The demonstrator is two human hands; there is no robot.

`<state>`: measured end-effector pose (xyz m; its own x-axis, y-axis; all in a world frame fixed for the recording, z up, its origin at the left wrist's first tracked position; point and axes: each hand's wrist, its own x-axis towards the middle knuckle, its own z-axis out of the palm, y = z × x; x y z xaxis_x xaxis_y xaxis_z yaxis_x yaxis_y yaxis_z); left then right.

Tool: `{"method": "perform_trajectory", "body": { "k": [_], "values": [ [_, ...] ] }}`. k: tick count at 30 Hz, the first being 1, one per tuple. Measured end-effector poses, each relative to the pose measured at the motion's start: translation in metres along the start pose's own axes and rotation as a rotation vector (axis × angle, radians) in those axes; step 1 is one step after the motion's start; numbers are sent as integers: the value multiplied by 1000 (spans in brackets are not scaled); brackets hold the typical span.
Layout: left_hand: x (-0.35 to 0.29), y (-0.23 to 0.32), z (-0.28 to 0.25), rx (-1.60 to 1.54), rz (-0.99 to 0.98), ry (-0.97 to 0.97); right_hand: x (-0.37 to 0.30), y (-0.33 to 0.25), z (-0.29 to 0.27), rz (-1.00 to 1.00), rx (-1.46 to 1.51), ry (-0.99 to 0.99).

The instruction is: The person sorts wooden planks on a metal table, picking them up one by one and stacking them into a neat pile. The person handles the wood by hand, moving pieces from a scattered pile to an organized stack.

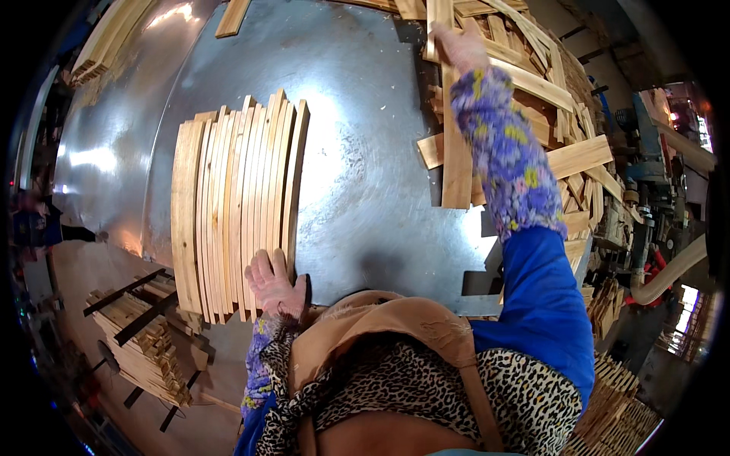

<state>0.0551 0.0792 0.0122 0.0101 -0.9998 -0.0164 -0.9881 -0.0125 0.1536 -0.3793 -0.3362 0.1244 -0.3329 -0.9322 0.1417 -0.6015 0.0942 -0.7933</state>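
On the metal table, a row of pale wooden slats (236, 205) stands packed side by side on edge, with a wider board (185, 220) at its left end. My left hand (276, 285) rests on the slats' near ends, its fingers stretched out and holding nothing. Far to the right, my right hand (461, 49), slightly blurred, has its fingers closed at the edge of a single wooden slat (439, 34). That slat lies at the left side of a loose heap of slats (532, 80). The fingertips of this hand are partly hard to make out.
The shiny metal table (365, 190) spreads between row and heap. A lone slat (232, 19) lies at its far side, and stacked boards (110, 42) at the far left. Below on the left, more wood sits on a rack (144, 346) with dark bars. Machinery (646, 205) stands right.
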Motion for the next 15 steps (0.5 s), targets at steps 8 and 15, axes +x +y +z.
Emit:
{"method": "perform_trajectory", "body": {
  "k": [8, 15],
  "values": [
    [62, 56, -22, -548, 155, -114, -154, 131, 12, 245, -607, -106],
    [168, 166, 53, -627, 274, -223, -224, 151, 52, 269, 81, -254]
  ]
}}
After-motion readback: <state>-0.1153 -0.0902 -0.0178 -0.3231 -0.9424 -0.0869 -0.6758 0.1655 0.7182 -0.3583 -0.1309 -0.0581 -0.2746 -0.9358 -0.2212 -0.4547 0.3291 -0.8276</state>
